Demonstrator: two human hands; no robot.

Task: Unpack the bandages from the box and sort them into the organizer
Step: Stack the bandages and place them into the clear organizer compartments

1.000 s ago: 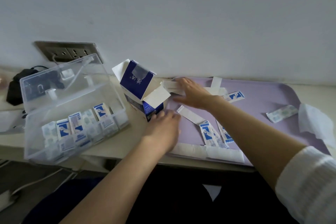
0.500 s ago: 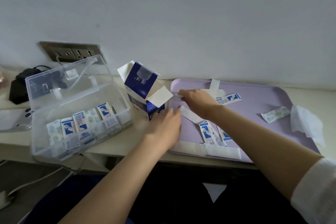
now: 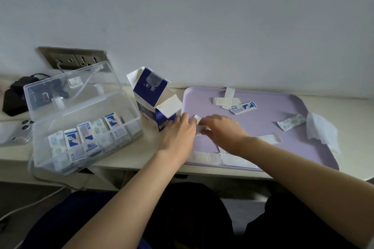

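Now in hand: a white bandage strip is grasped by the curled fingers of the right hand, over the left rim of the purple tray.
Left hand: its fingertips are set at the strip's other end; through the blur it cannot be told whether the strip is pinched.
Slip risk: the thin strip may be dropped if it is passed between hands with a loose hold.
Box risk: the opened bandage box, just beside the left hand, may be toppled on the way to the clear organizer.
Missort risk: a compartment already filled with printed packets may be chosen.
Rim risk: white strips at the near rim may be swept off by the right forearm.
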